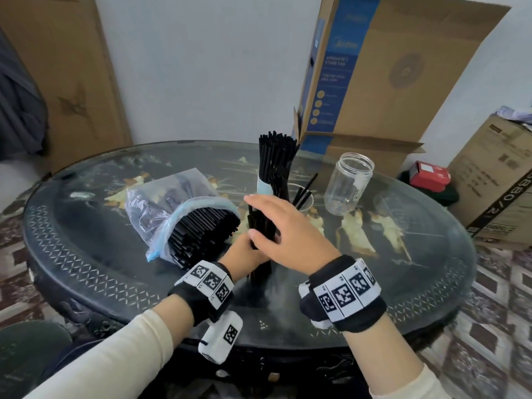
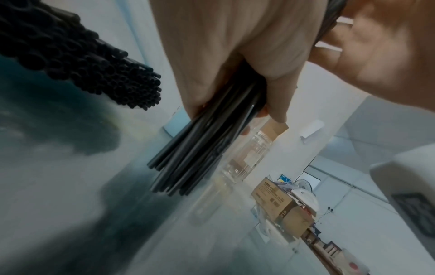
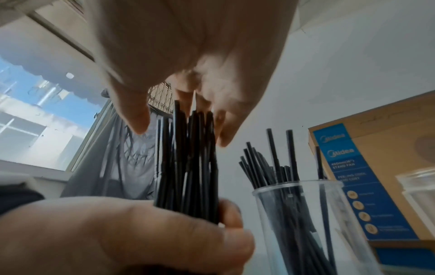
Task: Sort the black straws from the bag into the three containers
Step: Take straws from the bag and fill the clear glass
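Note:
My left hand (image 1: 244,251) grips a bundle of black straws (image 1: 260,270) that stands upright on the glass table (image 1: 115,269). My right hand (image 1: 283,226) lies over the bundle's (image 3: 188,167) top ends with straight fingers, touching them. To the left lies the clear bag (image 1: 161,208), its mouth full of black straws (image 2: 94,65). Behind the hands stands a tall pale cup (image 1: 263,185) packed with straws. Beside it a clear cup (image 1: 306,201) holds a few straws (image 3: 277,167). Further right is a clear jar (image 1: 349,182) with nothing in it.
Large cardboard boxes (image 1: 388,67) lean behind the table at the back right. Another box (image 1: 503,182) and a small red box (image 1: 429,175) sit on the floor to the right. Flat cardboard (image 1: 66,82) stands at the back left.

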Motion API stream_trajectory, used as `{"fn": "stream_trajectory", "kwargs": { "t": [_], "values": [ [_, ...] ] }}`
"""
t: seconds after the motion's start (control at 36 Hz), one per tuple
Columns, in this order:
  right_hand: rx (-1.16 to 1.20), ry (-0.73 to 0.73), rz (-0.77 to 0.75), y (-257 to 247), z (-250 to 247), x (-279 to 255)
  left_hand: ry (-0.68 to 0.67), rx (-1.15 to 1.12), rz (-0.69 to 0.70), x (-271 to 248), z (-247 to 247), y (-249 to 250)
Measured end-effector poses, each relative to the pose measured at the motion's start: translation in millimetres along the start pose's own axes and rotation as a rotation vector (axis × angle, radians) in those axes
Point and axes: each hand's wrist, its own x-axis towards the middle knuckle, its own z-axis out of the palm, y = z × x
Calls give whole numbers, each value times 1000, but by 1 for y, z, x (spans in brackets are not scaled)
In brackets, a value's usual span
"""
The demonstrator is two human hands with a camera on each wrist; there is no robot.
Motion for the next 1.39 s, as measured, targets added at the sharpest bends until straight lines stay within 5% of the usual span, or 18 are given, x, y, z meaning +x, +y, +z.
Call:
{"fn": "stream_trajectory", "kwargs": {
  "t": [0.14,0.39,0.53,0.61,0.72,0.81,0.89,1.03,1.14,1.19,1.39],
  "values": [
    [15,110,-27,-4,-2,7,39,-38,37,5,-2,3],
    [-73,103,-34,6,7,7,-125,-21,-48,-2,-1,-15],
    [69,190,41,-9,-17,-2,-46,79,130,-9,-9,5],
    [164,177,91,-15,-35,-11,-220,58,210,-14,-19,20],
    [307,-46,179,-20,-45,-19,-496,385,370,-23,-25,46],
    [371,-98,172,-22,-39,-23,-589,456,349,-27,-23,56],
    [407,-75,194,-16,-38,-22,-636,252,226,-24,-16,56],
    [462,115,161,-5,-65,-10,-393,-3,274,-8,-6,51],
    [469,357,166,12,-96,6,120,106,386,12,5,46],
    [460,455,205,25,-109,15,263,133,367,26,8,44],
    [416,587,321,60,-122,46,122,39,201,75,10,29]
  ]
}}
